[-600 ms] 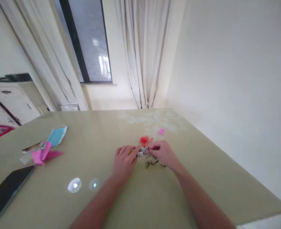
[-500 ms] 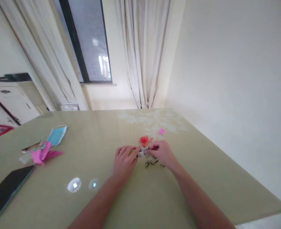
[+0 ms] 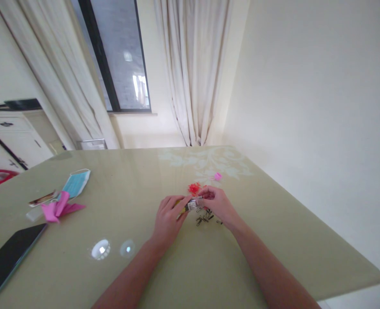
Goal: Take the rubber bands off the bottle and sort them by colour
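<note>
My left hand is closed round a small clear tube-shaped container with a printed label and a yellowish end, held tilted low over the table. At the container's right end, my right hand has thumb and fingers pinched together; what they hold, if anything, is hidden. Below the hands lie several small black clips, loosely scattered. A loose heap of small red pieces sits just beyond the container. Farther back is a small pink cap-like piece.
The glossy table ends at a wall on the right. To the left lie a blue face mask, a folded pink paper shape, a thin brown packet and a dark phone or tablet. Curtains and a window stand behind.
Both hands stay close to the same place. The container's label faces up more clearly, and my right fingers have shifted slightly at its end.
</note>
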{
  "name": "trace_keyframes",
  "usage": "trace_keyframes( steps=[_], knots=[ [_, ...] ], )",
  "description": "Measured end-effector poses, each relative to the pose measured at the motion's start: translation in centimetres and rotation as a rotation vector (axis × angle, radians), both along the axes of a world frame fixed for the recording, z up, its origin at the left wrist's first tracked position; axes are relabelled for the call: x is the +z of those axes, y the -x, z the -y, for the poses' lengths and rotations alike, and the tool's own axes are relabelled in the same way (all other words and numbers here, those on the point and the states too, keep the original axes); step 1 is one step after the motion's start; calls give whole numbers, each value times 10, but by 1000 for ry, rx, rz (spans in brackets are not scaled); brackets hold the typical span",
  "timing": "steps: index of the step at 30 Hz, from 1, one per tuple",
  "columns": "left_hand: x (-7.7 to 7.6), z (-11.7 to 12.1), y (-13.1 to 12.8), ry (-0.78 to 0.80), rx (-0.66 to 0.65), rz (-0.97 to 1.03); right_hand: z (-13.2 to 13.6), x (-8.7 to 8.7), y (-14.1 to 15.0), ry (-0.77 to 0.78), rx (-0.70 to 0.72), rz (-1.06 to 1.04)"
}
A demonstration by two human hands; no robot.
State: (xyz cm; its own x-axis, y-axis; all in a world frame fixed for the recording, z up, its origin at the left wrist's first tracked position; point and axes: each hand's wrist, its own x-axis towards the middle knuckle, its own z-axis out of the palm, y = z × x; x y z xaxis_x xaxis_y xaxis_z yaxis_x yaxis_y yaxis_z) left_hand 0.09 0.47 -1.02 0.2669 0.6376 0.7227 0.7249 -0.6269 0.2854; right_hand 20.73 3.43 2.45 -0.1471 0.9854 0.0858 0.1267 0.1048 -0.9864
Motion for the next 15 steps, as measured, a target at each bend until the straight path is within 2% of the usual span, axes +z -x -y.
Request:
trace_keyframes(
  steps=[3,9,11,15],
  knots=[
    [-1,0,-1,30,7,-2,0,1,0,-63,-36,0],
    [-2,-1,0,61,15,-40,3,4,1,-182,-137,210],
    [-2,-2,0,73,21,-30,3,4,1,-200,-150,200],
    [-2,-4,1,116,56,29,2,3,2,-199,-78,79]
  ],
)
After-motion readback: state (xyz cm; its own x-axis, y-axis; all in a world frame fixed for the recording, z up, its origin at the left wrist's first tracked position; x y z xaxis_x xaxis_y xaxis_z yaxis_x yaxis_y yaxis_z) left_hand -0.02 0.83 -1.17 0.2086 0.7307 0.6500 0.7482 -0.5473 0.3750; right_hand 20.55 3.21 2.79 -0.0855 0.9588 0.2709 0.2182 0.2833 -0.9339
